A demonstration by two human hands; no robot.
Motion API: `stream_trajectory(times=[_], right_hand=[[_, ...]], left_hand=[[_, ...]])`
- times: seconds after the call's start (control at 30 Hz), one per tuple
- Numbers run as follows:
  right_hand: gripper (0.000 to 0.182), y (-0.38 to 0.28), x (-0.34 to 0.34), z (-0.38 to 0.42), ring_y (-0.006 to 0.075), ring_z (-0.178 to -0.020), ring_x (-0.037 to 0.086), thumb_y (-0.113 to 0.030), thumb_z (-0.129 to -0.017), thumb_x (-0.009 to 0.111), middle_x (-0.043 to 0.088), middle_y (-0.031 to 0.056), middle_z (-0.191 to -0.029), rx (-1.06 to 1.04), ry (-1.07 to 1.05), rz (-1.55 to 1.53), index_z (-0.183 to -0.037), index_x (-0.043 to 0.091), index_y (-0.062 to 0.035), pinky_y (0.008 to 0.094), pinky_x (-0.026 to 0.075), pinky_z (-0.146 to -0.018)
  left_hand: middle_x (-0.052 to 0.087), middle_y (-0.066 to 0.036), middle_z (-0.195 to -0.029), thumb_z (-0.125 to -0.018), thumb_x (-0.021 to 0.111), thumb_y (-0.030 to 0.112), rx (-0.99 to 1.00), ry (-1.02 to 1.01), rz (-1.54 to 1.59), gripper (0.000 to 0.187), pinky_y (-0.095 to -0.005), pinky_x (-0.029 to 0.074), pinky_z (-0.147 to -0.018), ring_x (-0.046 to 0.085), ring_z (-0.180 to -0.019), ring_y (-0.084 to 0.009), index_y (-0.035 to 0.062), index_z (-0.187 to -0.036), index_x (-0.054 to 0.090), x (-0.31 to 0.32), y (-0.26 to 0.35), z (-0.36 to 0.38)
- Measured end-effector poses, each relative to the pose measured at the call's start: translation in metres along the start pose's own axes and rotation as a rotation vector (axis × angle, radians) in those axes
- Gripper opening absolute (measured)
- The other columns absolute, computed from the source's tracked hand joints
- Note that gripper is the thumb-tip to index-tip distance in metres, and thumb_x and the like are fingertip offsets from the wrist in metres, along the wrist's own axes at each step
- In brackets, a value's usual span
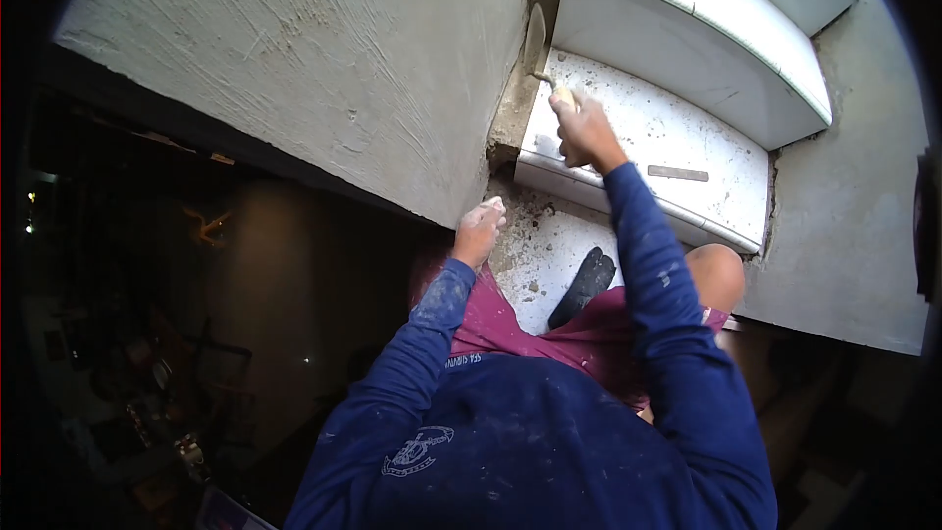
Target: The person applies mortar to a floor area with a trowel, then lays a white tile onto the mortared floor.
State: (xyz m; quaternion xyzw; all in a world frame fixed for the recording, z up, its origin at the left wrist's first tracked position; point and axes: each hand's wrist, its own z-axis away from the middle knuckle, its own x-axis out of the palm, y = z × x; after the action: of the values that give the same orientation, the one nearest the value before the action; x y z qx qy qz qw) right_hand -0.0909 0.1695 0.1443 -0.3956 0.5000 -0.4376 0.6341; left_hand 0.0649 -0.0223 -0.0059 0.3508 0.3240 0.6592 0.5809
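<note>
My right hand (586,130) is closed around the pale handle of a trowel (535,39). The trowel's blade points up along the narrow gap between the grey plastered wall (324,49) and the white tiled steps (653,108). Dusty with pale powder, my left hand (480,226) is closed beside the wall's lower corner, with a small whitish piece at its fingertips that I cannot make out. On the step to the right of my right hand lies a flat grey bar (678,174).
Crumbs of debris (535,221) are scattered on the lower tile near a dark shoe (586,285). More white steps rise at the top right, beside another grey wall (854,196). The left side drops to a dark lower area with objects hard to make out.
</note>
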Motion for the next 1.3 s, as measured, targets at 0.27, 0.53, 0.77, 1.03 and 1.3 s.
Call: stream_trajectory(times=[0.27, 0.53, 0.77, 1.03, 1.3], right_hand=[[0.036, 0.019, 0.014, -0.009, 0.0221, -0.039, 0.052, -0.031, -0.105, 0.051, 0.054, 0.0120, -0.060, 0.235, -0.113, -0.213, -0.089, 0.056, 0.0005, 0.0400, 0.042, -0.033], [0.044, 0.024, -0.002, -0.015, 0.0220, -0.040, 0.054, -0.036, -0.105, 0.051, 0.054, 0.0127, -0.059, 0.379, -0.095, -0.228, -0.079, 0.055, -0.0008, 0.0389, 0.043, -0.033], [0.032, 0.012, 0.000, 0.015, 0.0223, -0.040, 0.055, -0.030, -0.104, 0.050, 0.056, 0.0127, -0.060, 0.204, -0.074, -0.194, -0.094, 0.055, -0.0006, 0.0390, 0.041, -0.033], [0.036, -0.024, -0.041, 0.007, 0.0220, -0.042, 0.052, -0.035, -0.103, 0.054, 0.057, 0.0106, -0.064, 0.181, -0.240, 0.202, -0.092, 0.059, -0.0009, 0.0391, 0.045, -0.037], [0.047, -0.051, -0.146, 0.117, 0.0104, -0.066, 0.056, -0.034, -0.101, 0.061, 0.060, 0.0025, -0.075, 0.020, -0.222, 0.112, -0.133, 0.062, 0.0004, 0.0300, 0.049, -0.059]], left_hand=[[0.069, -0.006, -0.119, -0.104, 0.058, 0.031, -0.024, -0.012, 0.031, 0.049, -0.0244, 0.052, -0.080, 0.065, -0.098, -0.0100, -0.0012, -0.142, 0.056, -0.003, -0.011, 0.024], [0.069, -0.009, -0.122, -0.104, 0.059, 0.033, -0.006, -0.085, -0.024, 0.049, -0.0249, 0.052, -0.082, 0.066, -0.099, -0.0110, -0.0008, -0.140, 0.057, 0.019, -0.002, 0.029], [0.071, -0.008, -0.118, -0.103, 0.060, 0.030, 0.000, -0.007, -0.036, 0.046, -0.0223, 0.051, -0.081, 0.066, -0.096, -0.0093, -0.0013, -0.137, 0.059, -0.006, -0.019, 0.048], [0.074, -0.009, -0.111, -0.102, 0.061, 0.024, 0.254, -0.009, -0.196, 0.039, -0.0265, 0.053, -0.086, 0.067, -0.098, -0.0120, -0.0042, -0.129, 0.065, 0.004, -0.003, 0.035], [0.070, -0.027, -0.113, -0.093, 0.054, 0.018, 0.687, 0.258, -0.464, 0.035, -0.0442, 0.048, -0.103, 0.065, -0.112, -0.0407, -0.0004, -0.118, 0.071, 0.094, 0.165, -0.102]])
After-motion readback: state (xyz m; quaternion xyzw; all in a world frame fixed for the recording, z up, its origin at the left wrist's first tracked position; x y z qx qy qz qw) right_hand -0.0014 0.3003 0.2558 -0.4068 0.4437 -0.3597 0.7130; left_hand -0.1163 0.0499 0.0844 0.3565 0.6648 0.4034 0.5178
